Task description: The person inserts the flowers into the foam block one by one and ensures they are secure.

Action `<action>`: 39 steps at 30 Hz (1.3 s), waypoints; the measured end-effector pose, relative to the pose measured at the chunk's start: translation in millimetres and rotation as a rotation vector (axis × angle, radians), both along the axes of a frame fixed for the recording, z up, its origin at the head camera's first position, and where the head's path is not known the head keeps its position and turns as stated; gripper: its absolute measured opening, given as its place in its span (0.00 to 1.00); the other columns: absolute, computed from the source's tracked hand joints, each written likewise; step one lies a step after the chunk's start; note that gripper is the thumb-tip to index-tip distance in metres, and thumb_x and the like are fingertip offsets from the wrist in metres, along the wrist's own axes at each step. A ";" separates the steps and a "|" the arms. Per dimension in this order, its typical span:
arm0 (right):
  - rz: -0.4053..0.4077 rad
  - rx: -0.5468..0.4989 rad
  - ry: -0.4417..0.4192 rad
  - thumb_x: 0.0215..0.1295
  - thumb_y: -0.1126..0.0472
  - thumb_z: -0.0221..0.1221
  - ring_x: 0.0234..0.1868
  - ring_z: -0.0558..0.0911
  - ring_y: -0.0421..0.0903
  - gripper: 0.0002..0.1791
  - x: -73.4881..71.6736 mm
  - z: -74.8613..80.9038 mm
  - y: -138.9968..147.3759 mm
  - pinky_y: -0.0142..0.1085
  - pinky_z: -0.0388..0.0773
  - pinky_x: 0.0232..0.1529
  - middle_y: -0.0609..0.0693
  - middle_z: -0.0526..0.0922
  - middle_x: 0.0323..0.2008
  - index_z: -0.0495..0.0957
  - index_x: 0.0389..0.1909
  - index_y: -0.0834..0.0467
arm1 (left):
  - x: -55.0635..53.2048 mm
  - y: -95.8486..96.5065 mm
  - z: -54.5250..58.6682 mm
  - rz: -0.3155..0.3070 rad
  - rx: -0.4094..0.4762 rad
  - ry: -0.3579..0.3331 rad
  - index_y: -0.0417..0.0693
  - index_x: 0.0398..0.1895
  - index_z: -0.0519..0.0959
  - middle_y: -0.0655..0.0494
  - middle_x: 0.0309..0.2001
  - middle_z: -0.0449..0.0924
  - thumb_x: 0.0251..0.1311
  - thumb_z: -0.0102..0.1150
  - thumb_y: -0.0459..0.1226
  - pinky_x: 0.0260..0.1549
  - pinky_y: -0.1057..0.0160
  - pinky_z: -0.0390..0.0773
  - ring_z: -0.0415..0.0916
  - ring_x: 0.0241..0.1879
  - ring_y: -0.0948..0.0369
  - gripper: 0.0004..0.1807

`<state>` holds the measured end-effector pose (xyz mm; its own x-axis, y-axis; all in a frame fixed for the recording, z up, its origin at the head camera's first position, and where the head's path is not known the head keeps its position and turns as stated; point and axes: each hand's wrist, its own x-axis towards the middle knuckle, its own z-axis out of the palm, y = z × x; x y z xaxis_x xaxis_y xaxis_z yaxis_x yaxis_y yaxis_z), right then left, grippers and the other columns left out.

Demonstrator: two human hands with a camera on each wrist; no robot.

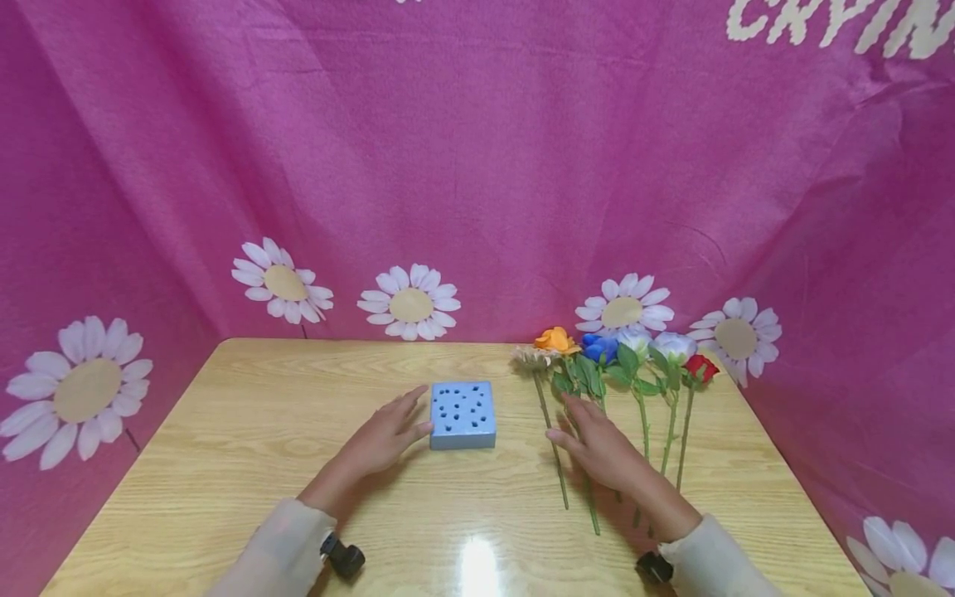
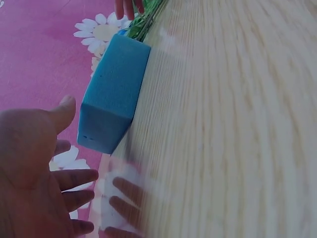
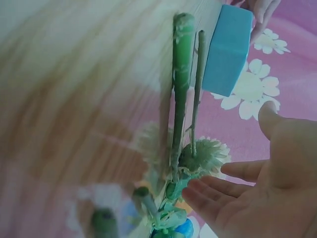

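Observation:
A blue foam block (image 1: 462, 414) with several dark holes in its top sits on the wooden table. My left hand (image 1: 384, 439) is at its left side, fingers extended; the left wrist view shows a small gap between thumb and block (image 2: 111, 84). My right hand (image 1: 600, 444) hovers over the flower stems, fingers spread and holding nothing. Artificial flowers lie in a row: a pale beige one (image 1: 535, 358), an orange one (image 1: 555, 340), a blue one (image 1: 599, 347), pale white-lilac ones (image 1: 674, 347) and a red rose (image 1: 701, 367). The right hand partly covers some stems.
The wooden table (image 1: 261, 414) meets a pink cloth (image 1: 477, 166) printed with white daisies at its back and sides. Flower heads lie near the back right edge, with stems pointing toward the front. Dark wrist cameras (image 1: 345, 557) sit at both sleeves.

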<state>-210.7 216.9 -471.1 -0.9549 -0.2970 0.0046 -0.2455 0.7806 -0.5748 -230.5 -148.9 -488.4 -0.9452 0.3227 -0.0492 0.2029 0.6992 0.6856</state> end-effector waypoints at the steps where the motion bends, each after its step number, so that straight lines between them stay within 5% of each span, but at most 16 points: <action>1: -0.002 -0.005 -0.005 0.79 0.45 0.55 0.74 0.61 0.72 0.42 -0.2 -0.2 -0.8 0.69 0.62 0.70 0.71 0.56 0.77 0.52 0.81 0.64 | -0.6 0.7 -0.5 0.005 0.020 -0.009 0.56 0.84 0.52 0.44 0.78 0.61 0.76 0.52 0.55 0.76 0.38 0.51 0.54 0.79 0.44 0.40; 12: -0.022 0.002 0.054 0.78 0.48 0.57 0.72 0.66 0.71 0.40 -2.4 -0.1 -7.4 0.66 0.66 0.68 0.71 0.64 0.73 0.56 0.79 0.67 | -3.0 9.2 -2.7 0.088 0.137 -0.060 0.56 0.82 0.58 0.43 0.74 0.69 0.75 0.56 0.49 0.75 0.37 0.56 0.61 0.76 0.42 0.36; 19: -0.017 -0.026 0.075 0.77 0.52 0.58 0.67 0.72 0.69 0.37 -2.5 4.9 -9.3 0.63 0.71 0.66 0.71 0.69 0.69 0.59 0.77 0.69 | -3.8 12.9 -4.9 0.078 0.259 -0.072 0.53 0.81 0.60 0.39 0.70 0.73 0.75 0.58 0.42 0.71 0.40 0.66 0.71 0.68 0.41 0.34; 29: -0.011 -0.124 0.028 0.76 0.61 0.59 0.56 0.83 0.62 0.31 -3.7 5.7 -12.7 0.52 0.84 0.51 0.69 0.76 0.62 0.64 0.73 0.72 | -4.8 14.4 -7.2 0.088 0.283 -0.106 0.57 0.80 0.61 0.41 0.69 0.74 0.74 0.59 0.41 0.69 0.40 0.68 0.73 0.67 0.43 0.34; 39: -0.026 -0.172 -0.055 0.73 0.67 0.61 0.59 0.82 0.63 0.32 -8.1 -3.8 -12.5 0.52 0.82 0.56 0.70 0.78 0.62 0.64 0.72 0.74 | -6.0 14.6 -9.5 0.077 0.298 -0.136 0.58 0.81 0.60 0.41 0.70 0.72 0.75 0.58 0.43 0.72 0.40 0.64 0.70 0.69 0.43 0.34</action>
